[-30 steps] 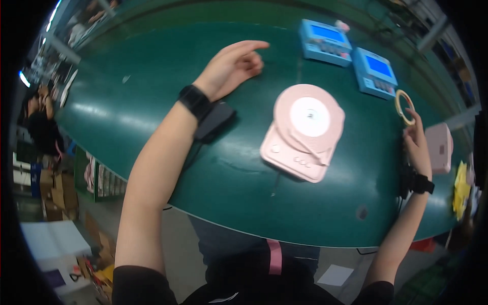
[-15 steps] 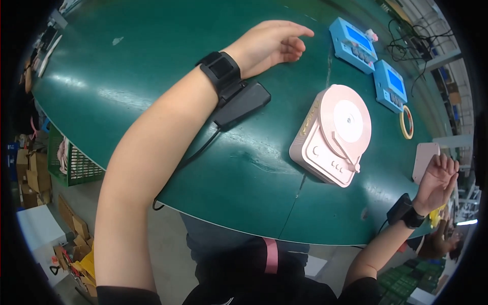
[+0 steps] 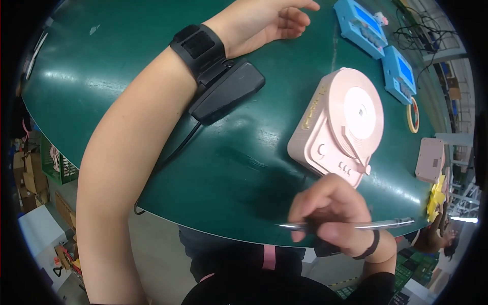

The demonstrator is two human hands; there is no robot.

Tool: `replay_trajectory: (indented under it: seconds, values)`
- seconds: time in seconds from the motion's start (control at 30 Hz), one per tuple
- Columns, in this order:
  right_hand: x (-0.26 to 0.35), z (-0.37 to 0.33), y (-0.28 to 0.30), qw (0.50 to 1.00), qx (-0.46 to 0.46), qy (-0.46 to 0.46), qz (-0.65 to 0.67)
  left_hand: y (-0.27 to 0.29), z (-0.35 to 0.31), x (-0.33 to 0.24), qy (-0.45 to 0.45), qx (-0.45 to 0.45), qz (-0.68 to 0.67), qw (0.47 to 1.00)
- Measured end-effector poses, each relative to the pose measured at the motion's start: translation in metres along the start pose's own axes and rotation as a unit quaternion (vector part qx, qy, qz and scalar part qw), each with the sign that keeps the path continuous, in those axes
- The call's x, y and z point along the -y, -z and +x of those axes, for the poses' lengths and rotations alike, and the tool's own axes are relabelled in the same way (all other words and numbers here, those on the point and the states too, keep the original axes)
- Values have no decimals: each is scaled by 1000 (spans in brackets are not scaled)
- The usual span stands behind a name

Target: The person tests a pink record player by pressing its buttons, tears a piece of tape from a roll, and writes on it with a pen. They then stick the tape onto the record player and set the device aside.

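A pale pink record-player-shaped device [image 3: 330, 140] with a round disc, a tone arm and small knobs lies on the green table. Just in front of it, my right hand [image 3: 338, 206] is closed round a slim clear pen [image 3: 384, 223], whose tip points left. At the far side, my left hand [image 3: 267, 28] rests near the tabletop with loosely bent fingers, the index stretched out and nothing in the grasp. A black strap with a black box [image 3: 229, 91] and a cable is on my left wrist.
Two light blue devices with screens [image 3: 362, 28] stand at the far right, with a roll of tape [image 3: 413, 116] beside them. A pink rectangular box [image 3: 430, 160] lies near the right edge, by a yellow item [image 3: 435, 198]. A green crate [image 3: 63, 165] is left of the table.
My right hand has come left from beside the pink box to the front of the pink device, and now grips a pen. My left hand has shifted slightly farther up in view.
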State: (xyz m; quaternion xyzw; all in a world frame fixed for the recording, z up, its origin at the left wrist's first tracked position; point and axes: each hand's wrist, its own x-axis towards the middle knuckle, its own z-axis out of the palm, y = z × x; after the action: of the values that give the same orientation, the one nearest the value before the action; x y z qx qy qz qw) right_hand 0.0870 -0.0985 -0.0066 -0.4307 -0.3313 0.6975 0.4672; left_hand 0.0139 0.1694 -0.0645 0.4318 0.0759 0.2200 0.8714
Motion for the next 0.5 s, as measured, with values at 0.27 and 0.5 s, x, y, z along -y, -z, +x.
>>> replay_trajectory:
  seconds: [0.27, 0.5]
  values:
    - [-9, 19, 25, 961, -62, 136, -231, 1, 1, -4, 7, 15, 9, 1000]
    - [-13, 30, 31, 921, -38, 163, -353, -4, 5, -2, -2, -16, 59, 998]
